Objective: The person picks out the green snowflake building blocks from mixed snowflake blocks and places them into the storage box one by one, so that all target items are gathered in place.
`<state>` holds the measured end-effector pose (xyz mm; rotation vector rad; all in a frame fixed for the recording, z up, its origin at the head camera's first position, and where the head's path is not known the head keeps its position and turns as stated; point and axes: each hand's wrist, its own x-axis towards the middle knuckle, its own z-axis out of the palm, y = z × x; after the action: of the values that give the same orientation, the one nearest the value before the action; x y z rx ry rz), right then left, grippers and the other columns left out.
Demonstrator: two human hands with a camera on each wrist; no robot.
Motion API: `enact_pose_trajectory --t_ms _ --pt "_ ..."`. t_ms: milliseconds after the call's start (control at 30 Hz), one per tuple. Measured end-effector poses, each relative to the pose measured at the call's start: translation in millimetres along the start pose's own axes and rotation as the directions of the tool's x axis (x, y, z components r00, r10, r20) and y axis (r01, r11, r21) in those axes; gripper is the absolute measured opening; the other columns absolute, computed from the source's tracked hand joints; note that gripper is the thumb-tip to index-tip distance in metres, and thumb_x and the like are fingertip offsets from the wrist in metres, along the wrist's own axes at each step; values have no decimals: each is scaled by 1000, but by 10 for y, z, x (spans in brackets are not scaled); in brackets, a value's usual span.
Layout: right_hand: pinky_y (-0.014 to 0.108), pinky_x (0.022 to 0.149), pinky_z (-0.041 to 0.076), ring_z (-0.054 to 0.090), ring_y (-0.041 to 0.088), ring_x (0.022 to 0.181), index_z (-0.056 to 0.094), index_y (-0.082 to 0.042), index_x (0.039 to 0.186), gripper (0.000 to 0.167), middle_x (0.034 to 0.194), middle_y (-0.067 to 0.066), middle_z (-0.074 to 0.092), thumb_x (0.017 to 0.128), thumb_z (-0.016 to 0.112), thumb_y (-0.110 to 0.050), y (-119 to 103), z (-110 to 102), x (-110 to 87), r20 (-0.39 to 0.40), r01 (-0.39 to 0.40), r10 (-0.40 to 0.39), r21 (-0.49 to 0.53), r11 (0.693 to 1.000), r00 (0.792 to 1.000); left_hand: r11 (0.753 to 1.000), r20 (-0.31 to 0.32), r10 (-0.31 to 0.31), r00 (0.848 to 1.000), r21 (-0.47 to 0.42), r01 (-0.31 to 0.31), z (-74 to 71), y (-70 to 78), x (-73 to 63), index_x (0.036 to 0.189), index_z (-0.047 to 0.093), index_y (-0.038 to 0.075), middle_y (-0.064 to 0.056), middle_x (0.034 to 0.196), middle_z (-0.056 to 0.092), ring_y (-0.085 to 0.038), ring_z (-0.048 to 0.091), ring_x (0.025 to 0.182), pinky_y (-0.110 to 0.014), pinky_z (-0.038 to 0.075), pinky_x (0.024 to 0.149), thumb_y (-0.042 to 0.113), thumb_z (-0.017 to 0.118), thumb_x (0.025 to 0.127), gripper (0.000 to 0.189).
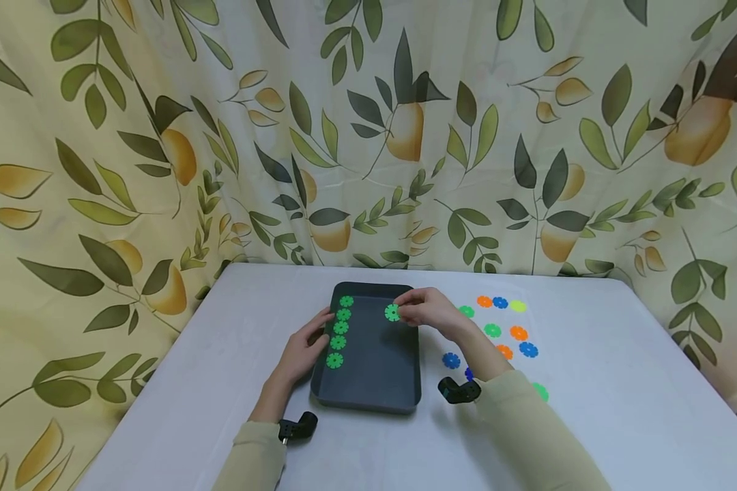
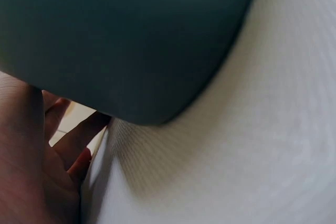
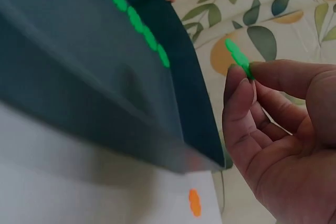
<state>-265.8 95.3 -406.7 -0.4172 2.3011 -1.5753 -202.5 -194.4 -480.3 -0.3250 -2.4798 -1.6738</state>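
A dark grey tray [image 1: 377, 375] lies on the white table, with a column of several green notched discs [image 1: 340, 328] along its left side. My right hand [image 1: 430, 310] pinches another green notched disc [image 1: 392, 313] between thumb and fingertips, above the tray's upper right part. In the right wrist view this green disc [image 3: 239, 57] is tilted nearly edge-on, apart from the tray. My left hand [image 1: 304, 348] rests against the tray's left edge, fingertips at the rim. The left wrist view shows its loosely extended fingers [image 2: 79, 140] beside the tray's outer wall [image 2: 131, 66].
Right of the tray lie loose discs: orange [image 1: 518, 333], blue [image 1: 529, 350], yellow-green [image 1: 518, 306] and green [image 1: 493, 331]. My right forearm hides part of that group. A leaf-and-fruit patterned curtain [image 1: 368, 170] hangs behind the white table [image 1: 589, 409].
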Motion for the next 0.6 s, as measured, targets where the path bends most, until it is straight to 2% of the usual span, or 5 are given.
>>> enact_pose_trajectory --t_ms 100,200,367,600 --pt "30 79 59 64 25 83 66 8 118 28 98 13 71 96 64 -9 -58 72 118 -6 12 -11 21 1000 1000 1000 -4 5 1000 -4 -5 10 -148 48 141 57 -1 -9 156 42 -35 46 137 -50 35 114 -3 55 98 43" --pt "28 77 59 63 19 80 67 9 118 28 94 11 71 96 64 -8 -115 133 216 -15 9 -8 52 999 1000 1000 5 10 1000 -4 -10 5 -225 78 141 58 4 -5 156 43 -31 46 138 -47 36 114 0 56 99 43" --pt "27 74 58 64 16 77 67 11 116 26 88 8 71 96 64 -5 -132 218 375 -26 6 -3 103 995 1000 1000 24 10 1000 -14 -10 2 -253 81 142 59 9 0 157 43 -27 46 138 -45 37 114 3 56 99 44" --pt "25 70 58 64 12 70 66 14 115 25 81 7 70 95 64 -1 -79 348 582 -45 -8 16 186 983 999 1000 28 17 999 23 -17 -24 -251 64 143 58 7 0 157 42 -27 46 138 -43 38 113 4 55 99 44"
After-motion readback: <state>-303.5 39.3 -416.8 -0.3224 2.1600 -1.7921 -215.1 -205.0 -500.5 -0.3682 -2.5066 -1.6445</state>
